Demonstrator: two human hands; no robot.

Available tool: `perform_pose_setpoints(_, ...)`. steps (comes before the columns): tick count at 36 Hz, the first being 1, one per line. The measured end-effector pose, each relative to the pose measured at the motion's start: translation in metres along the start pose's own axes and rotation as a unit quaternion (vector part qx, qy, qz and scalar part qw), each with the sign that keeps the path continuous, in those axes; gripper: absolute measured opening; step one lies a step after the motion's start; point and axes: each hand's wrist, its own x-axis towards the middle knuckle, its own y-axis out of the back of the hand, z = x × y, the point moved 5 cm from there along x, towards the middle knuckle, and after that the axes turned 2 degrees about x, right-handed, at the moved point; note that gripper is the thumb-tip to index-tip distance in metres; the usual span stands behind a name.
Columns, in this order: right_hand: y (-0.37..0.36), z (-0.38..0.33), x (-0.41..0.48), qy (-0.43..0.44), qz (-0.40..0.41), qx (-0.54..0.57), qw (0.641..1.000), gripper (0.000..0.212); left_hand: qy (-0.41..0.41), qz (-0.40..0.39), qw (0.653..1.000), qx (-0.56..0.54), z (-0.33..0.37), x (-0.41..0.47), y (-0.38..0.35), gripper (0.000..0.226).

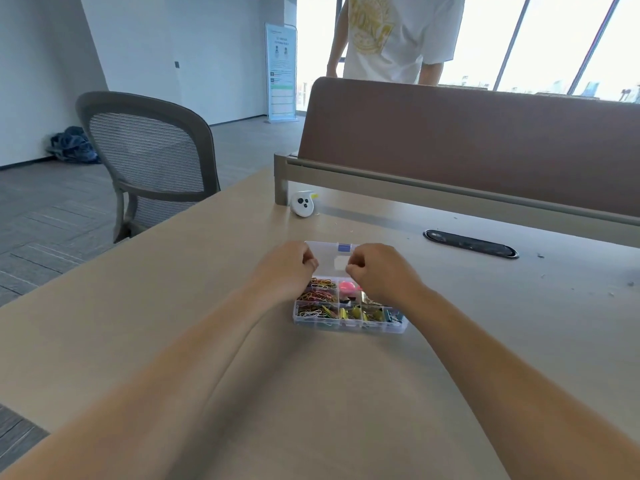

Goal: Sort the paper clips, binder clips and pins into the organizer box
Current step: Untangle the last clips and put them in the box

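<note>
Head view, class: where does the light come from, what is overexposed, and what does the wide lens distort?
Head view: daylight comes from the windows behind the partition, blown out to white; head view: the forearms balloon towards the bottom edge, wide-angle stretch; head view: the organizer box contents are soft, single clips hard to separate.

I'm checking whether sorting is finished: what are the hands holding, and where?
Both the left hand and right hand appear to pinch the clear plastic organizer box's open lid, one at each side edge.
</note>
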Motion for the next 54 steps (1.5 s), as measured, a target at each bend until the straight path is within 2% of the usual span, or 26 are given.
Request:
perform_pose_setpoints(6, 0.011, 0.027, 0.001, -0.107, 0.04, 0.025, 0.993, 0.017, 0.059, 0.007, 0.998, -0.015, -0.008, 0.01, -0.001, 0.029)
perform_pose_setpoints(12, 0.002, 0.051, 0.003, -0.183, 0.01, 0.07, 0.98, 0.012, 0.095, -0.012, 0.995, -0.035, -0.017, 0.015, -0.006, 0.032)
perform_pose_setpoints(15, 0.0, 0.054, 0.001, -0.197, 0.015, 0.108, 0.974, 0.033, 0.097, -0.014, 0.994, -0.054, -0.018, 0.018, -0.01, 0.036)
perform_pose_setpoints(18, 0.0, 0.057, 0.002, -0.204, 0.047, 0.146, 0.967, 0.037, 0.095, -0.014, 0.993, -0.072, -0.015, 0.018, -0.014, 0.036)
perform_pose_setpoints(23, 0.01, 0.059, -0.003, -0.199, 0.075, 0.174, 0.961, 0.049, 0.081, 0.0, 0.99, -0.113, -0.007, 0.015, -0.011, 0.024)
perform_pose_setpoints(30, 0.024, 0.056, -0.02, -0.184, 0.119, 0.221, 0.951, 0.056, 0.028, 0.045, 0.99, -0.133, 0.006, 0.005, 0.0, 0.041)
perform_pose_setpoints(36, 0.033, 0.054, -0.042, -0.16, 0.107, 0.23, 0.954, 0.053, 0.025, 0.054, 0.988, -0.145, 0.014, -0.014, 0.007, 0.045)
perform_pose_setpoints(42, 0.036, 0.052, -0.065, -0.155, 0.11, 0.213, 0.958, 0.039, 0.012, 0.1, 0.991, -0.087, 0.017, -0.035, 0.017, 0.032)
perform_pose_setpoints(45, 0.037, 0.049, -0.076, -0.152, 0.112, 0.202, 0.961, 0.033, 0.014, 0.117, 0.992, -0.049, 0.018, -0.044, 0.02, 0.033)
perform_pose_setpoints(51, 0.028, 0.041, -0.094, -0.133, 0.079, 0.173, 0.973, 0.046, 0.011, 0.08, 0.997, -0.007, 0.013, -0.056, 0.011, 0.024)
perform_pose_setpoints(54, 0.024, 0.04, -0.099, -0.129, 0.074, 0.15, 0.977, 0.043, -0.005, 0.061, 0.998, 0.008, 0.012, -0.059, 0.005, 0.022)
